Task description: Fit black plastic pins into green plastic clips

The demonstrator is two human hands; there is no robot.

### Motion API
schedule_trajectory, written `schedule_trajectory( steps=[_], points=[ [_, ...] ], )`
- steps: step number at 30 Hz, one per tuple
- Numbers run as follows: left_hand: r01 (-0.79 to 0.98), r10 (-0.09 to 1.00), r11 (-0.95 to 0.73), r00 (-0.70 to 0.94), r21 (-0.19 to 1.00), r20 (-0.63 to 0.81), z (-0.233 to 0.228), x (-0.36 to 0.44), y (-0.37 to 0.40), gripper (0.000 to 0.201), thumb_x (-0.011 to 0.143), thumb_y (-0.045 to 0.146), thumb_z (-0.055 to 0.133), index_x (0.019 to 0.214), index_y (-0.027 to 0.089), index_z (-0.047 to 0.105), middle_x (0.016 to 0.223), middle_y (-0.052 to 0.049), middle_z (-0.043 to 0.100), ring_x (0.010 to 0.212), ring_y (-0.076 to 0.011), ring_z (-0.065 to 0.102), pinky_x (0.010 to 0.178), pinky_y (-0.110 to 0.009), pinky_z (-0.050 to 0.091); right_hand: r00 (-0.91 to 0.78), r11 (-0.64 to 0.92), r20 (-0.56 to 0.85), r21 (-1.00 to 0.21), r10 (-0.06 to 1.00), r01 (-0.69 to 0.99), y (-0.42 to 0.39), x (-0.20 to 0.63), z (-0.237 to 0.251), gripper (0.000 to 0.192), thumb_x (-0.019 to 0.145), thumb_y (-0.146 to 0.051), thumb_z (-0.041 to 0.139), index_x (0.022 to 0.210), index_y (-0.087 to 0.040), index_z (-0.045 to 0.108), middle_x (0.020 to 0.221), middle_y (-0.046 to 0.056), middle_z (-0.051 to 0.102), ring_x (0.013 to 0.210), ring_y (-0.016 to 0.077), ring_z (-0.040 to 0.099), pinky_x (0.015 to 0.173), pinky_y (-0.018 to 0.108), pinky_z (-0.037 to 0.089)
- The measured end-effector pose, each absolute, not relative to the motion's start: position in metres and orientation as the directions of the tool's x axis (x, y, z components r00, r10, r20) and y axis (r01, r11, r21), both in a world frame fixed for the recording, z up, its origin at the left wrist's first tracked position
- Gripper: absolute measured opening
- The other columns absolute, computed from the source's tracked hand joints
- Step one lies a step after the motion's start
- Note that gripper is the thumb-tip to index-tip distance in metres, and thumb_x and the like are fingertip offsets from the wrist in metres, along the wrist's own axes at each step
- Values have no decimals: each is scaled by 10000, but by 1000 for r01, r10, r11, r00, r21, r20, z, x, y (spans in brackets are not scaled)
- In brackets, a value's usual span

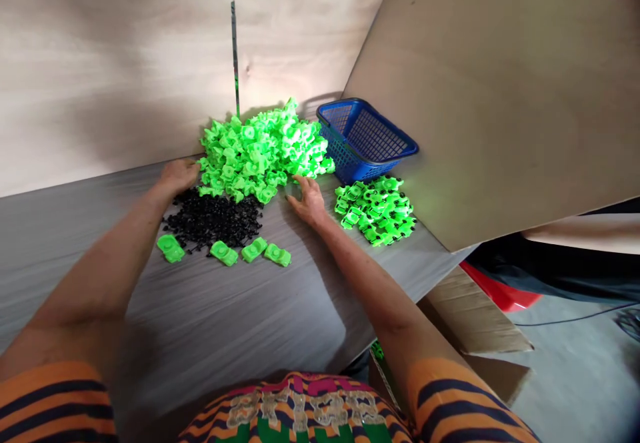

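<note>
Left grip and right grip flank the heaped green car bodies.

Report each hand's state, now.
Left hand: at the left edge of the green pile; whether it grips anything cannot be told.
Right hand: open, spread near the pile's lower right edge.

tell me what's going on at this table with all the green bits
A person has both bare hands at a large green pile: the left hand at its left edge, the right hand near its lower right. Black parts lie in front, then four separate green pieces. Right of these, green pieces with black wheels sit by a blue basket.
</note>
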State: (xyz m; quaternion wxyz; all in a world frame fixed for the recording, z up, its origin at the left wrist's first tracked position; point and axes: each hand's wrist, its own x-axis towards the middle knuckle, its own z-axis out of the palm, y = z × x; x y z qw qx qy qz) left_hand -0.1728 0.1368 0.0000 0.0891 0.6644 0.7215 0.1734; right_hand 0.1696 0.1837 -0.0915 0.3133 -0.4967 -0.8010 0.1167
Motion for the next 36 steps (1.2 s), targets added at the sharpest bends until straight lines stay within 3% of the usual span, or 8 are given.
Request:
schedule_trajectory(
  steps=[8, 12, 15, 21, 24, 28, 31, 36],
  points=[
    [977, 982, 172, -160, 123, -101, 15, -135, 109, 505, 881, 269, 555, 1371, 220, 667, 1346, -123, 704, 1263, -362, 634, 1042, -497, 498, -447, 582, 384, -406, 808, 704, 160, 133, -84, 477, 902, -126, 501, 1359, -205, 611, 1220, 130, 577, 1163, 290, 487, 1023, 436, 448],
    [991, 986, 134, -133, 1, -100, 10, -130, 103, 568, 831, 210, 569, 1391, 237, 660, 1344, -130, 704, 1299, -364, 616, 1045, -461, 494, -512, 602, 321, -341, 796, 722, 149, 121, -80, 443, 925, -110, 458, 1317, -199, 642, 1216, 145, 584, 1145, 294, 467, 964, 428, 414],
    [992, 992, 123, -122, 28, -42, 0, -130, 103, 537, 853, 199, 543, 1371, 211, 680, 1324, -156, 709, 1298, -363, 617, 1039, -445, 488, -498, 580, 304, -321, 812, 749, 147, 119, -81, 346, 947, -141, 474, 1228, -175, 672, 1176, 157, 592, 1121, 295, 459, 942, 419, 395],
    [974, 976, 101, -136, 201, 168, 1, -130, 95, 450, 874, 228, 525, 1269, 180, 735, 1252, -156, 738, 1251, -348, 639, 1066, -453, 469, -415, 567, 416, -370, 809, 736, 154, 123, -91, 151, 954, -189, 529, 886, -200, 664, 1039, 117, 582, 1036, 263, 468, 912, 390, 413],
    [870, 929, -14, -171, 492, 328, 9, -121, 89, 400, 868, 260, 534, 1193, 195, 759, 1168, -124, 762, 1126, -317, 694, 989, -431, 527, -371, 596, 508, -409, 778, 691, 151, 127, -93, 141, 950, -221, 544, 831, -211, 621, 989, 103, 580, 1002, 254, 486, 887, 379, 420],
    [292, 960, -68, -240, 954, 142, 9, -99, 85, 348, 761, 283, 644, 1057, 150, 768, 923, -87, 765, 723, -227, 725, 610, -329, 585, -520, 740, 532, -398, 668, 542, 139, 127, -91, 110, 947, -245, 546, 869, -210, 616, 893, 66, 592, 903, 222, 511, 843, 355, 399],
    [36, 966, -31, -256, 999, 40, 4, -85, 84, 262, 632, 222, 731, 876, 130, 763, 727, -44, 712, 620, -179, 689, 469, -223, 499, -621, 760, 439, -389, 650, 520, 131, 123, -88, 116, 924, -201, 537, 937, -189, 652, 851, 64, 606, 879, 226, 511, 812, 355, 370],
    [-37, 979, -24, -204, 999, 16, 1, -76, 80, 210, 609, 285, 794, 746, 132, 753, 687, -46, 689, 637, -174, 681, 434, -193, 459, -654, 727, 320, -352, 685, 590, 129, 117, -83, 204, 938, -177, 518, 1046, -174, 691, 989, 115, 654, 1014, 263, 507, 840, 370, 345]
  ],
)
